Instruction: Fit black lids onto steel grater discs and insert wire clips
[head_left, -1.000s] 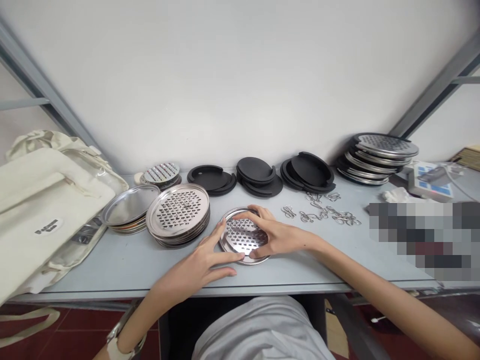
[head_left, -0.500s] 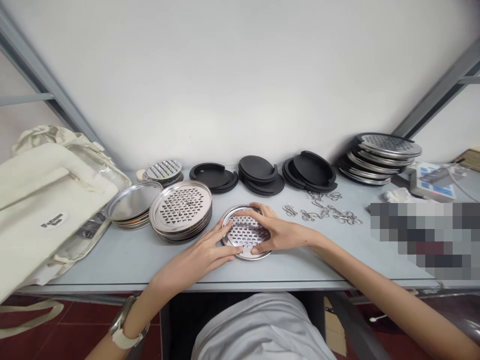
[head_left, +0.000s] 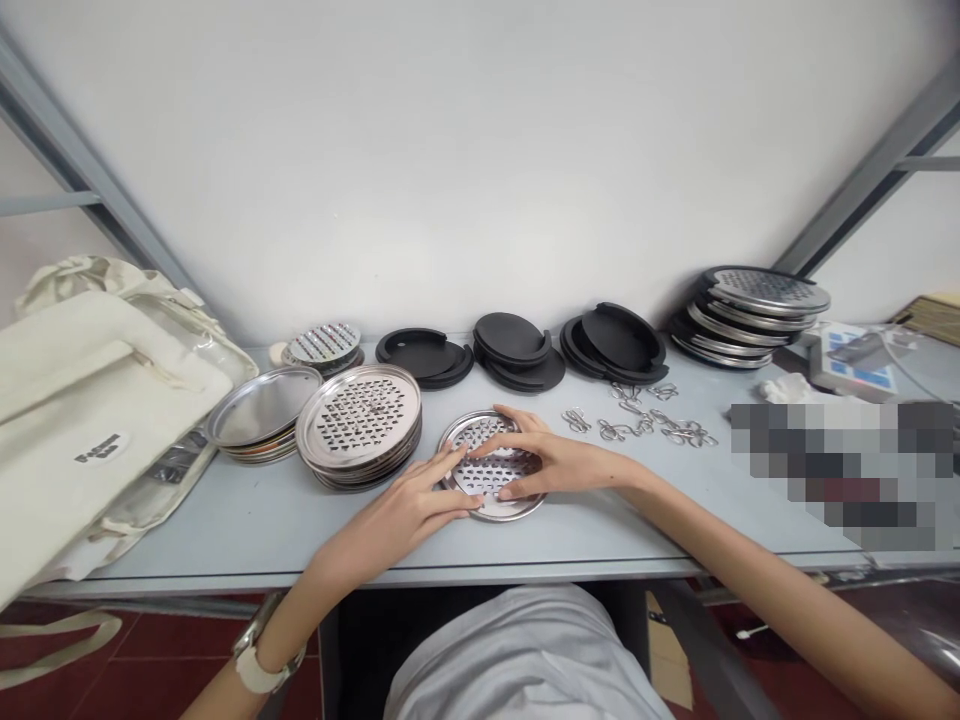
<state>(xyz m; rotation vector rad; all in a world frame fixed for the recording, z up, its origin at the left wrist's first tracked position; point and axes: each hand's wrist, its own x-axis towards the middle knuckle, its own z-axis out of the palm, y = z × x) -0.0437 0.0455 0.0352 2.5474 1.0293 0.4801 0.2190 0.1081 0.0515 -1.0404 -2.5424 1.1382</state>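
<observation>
Perforated steel disc (head_left: 489,508) partly hidden under the fingers (head_left: 517,455), pixelated patch (head_left: 832,475) at right unreadable.

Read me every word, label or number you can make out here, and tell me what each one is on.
Round white patch on the cream tote bag: dark lettering, too blurred to read.
Blue-and-white box at the right: printing too small to read.
No other readable text shows.

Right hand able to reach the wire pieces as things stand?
Probably yes: the right hand rests on the holed metal plate, and the wire pieces lie just beyond it on the tabletop, with nothing standing between them.
</observation>
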